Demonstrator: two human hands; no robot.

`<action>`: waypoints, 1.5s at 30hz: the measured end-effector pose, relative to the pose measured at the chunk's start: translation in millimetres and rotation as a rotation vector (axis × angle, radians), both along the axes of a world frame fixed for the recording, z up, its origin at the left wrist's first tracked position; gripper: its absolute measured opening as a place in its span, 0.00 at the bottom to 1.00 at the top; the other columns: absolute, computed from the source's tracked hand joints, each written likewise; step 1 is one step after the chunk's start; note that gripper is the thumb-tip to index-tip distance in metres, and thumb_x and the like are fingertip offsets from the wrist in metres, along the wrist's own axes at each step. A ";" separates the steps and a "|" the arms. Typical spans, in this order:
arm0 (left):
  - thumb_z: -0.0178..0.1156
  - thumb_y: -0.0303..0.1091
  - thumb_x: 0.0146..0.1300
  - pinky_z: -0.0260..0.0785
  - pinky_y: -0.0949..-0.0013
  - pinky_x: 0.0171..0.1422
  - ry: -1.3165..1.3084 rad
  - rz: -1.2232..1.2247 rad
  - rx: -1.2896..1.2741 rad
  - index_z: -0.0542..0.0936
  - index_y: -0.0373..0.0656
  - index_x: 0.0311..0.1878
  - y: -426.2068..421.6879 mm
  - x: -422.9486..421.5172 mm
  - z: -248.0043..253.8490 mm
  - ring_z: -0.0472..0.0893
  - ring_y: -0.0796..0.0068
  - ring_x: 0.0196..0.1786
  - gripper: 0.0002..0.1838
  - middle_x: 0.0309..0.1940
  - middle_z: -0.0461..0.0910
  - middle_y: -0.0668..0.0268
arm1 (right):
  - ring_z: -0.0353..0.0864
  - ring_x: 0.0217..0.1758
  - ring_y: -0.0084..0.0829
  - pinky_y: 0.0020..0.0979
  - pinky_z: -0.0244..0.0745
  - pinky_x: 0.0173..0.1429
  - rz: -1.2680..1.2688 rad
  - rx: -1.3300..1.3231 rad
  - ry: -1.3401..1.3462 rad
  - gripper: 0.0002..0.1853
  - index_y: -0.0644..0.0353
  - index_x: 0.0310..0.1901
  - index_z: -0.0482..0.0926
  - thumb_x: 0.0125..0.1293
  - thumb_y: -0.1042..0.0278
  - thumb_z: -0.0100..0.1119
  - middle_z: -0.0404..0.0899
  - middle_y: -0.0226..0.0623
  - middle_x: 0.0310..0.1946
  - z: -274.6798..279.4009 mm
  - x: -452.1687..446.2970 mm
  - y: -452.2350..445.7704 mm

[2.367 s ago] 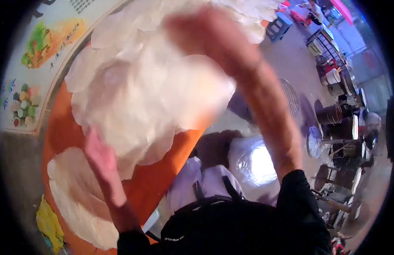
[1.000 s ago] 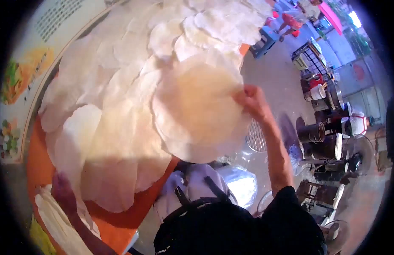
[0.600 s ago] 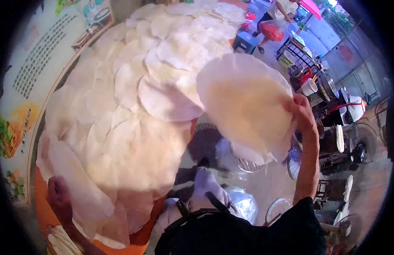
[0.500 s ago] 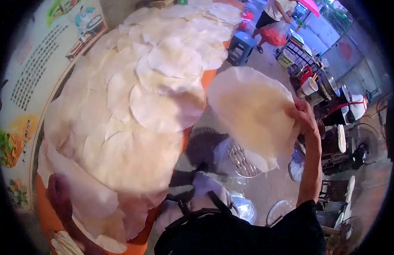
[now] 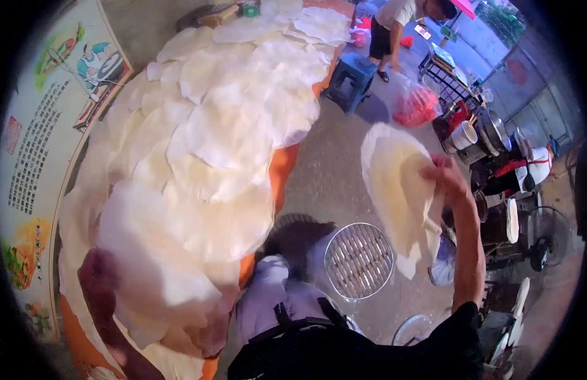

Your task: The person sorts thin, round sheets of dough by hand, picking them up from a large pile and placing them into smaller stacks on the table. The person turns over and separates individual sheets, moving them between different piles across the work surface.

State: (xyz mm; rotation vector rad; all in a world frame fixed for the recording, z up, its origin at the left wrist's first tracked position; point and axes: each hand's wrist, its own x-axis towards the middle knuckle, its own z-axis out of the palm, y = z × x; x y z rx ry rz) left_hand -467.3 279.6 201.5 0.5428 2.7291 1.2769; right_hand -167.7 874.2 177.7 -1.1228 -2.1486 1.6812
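My right hand (image 5: pixel 450 180) pinches the edge of a thin round flatbread (image 5: pixel 395 177), which hangs partly folded over the floor on the right. On the left, my left hand (image 5: pixel 100 269) is closed at the edge of another pale flatbread (image 5: pixel 155 247), its fingers blurred. That sheet slopes over the pile near my body. Many overlapping flatbreads (image 5: pixel 230 107) cover the orange tabletop (image 5: pixel 283 174); they stretch away from me to the table's far end.
A round metal rack (image 5: pixel 359 261) is on the floor by my legs. Beyond it are a blue stool (image 5: pixel 350 79) and a red-filled plastic bag (image 5: pixel 415 104) beside a bending person (image 5: pixel 395 25). Pots (image 5: pixel 493 130) line the right; a printed board (image 5: pixel 37 152) stands left.
The right-hand flatbread has swung right and folded narrower, uncovering the metal rack. My left hand has risen with its flatbread. The other person has bent down, and the red-filled bag now rests lower.
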 end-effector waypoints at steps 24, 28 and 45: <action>0.60 0.21 0.52 0.69 0.67 0.31 -0.007 -0.130 -0.185 0.79 0.37 0.33 179.4 -49.0 -3.0 0.78 0.67 0.27 0.04 0.24 0.78 0.60 | 0.84 0.40 0.40 0.42 0.83 0.45 0.168 -0.470 0.123 0.17 0.62 0.53 0.73 0.68 0.61 0.50 0.80 0.45 0.40 -117.8 -435.6 148.2; 0.65 0.22 0.49 0.73 0.61 0.34 0.071 -0.435 -0.312 0.80 0.40 0.35 275.5 -49.9 2.4 0.81 0.55 0.30 0.09 0.27 0.80 0.58 | 0.85 0.40 0.36 0.38 0.82 0.42 0.652 -0.844 -0.214 0.28 0.57 0.63 0.68 0.73 0.44 0.45 0.82 0.48 0.41 -134.7 -370.7 55.6; 0.64 0.25 0.57 0.75 0.64 0.34 -0.186 -0.590 -0.075 0.81 0.41 0.38 560.1 -91.6 -7.5 0.82 0.64 0.31 0.06 0.30 0.81 0.60 | 0.81 0.34 0.23 0.25 0.76 0.32 0.728 -0.640 0.167 0.22 0.66 0.56 0.74 0.57 0.83 0.53 0.82 0.34 0.37 -35.6 -398.2 203.5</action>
